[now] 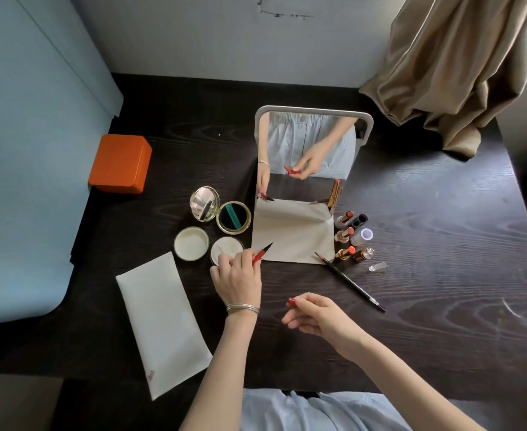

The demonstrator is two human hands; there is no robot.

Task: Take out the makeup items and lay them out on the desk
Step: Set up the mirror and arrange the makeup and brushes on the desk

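Sitting at the far left of the dark wooden desk [427, 244] is an orange box [119, 163] with its lid on, close to the blue wall panel. Nearer the person, a flat white pouch [162, 325] is lying slantwise on the wood. Just beyond it, a round cream jar lid [191, 243] is resting beside the open powder jar [226, 248], and behind those an open gold compact [220, 211] is showing its small mirror and dark pan.

The left hand [237, 279], wearing silver bangles [243, 307] at the wrist, is hovering over the powder jar and pinching a red liner pen [260, 255] between thumb and fingers, the uncapped dark tip pointing up and right toward the standing mirror [312, 181]. A beige cloth [293, 241] is lying at the mirror's foot.

The right hand [315, 315] is held above the desk in front of the person, its fingers curled around the pen's red cap [291, 302], which is poking out to the left.

Farther right, a black eyebrow pencil [349, 281] is lying diagonally, its tip touching the cloth's corner. Beside the mirror several lipsticks [344, 233] are standing uncapped in a cluster with a few small bottles, and a small clear cap [377, 266] is lying just past them.
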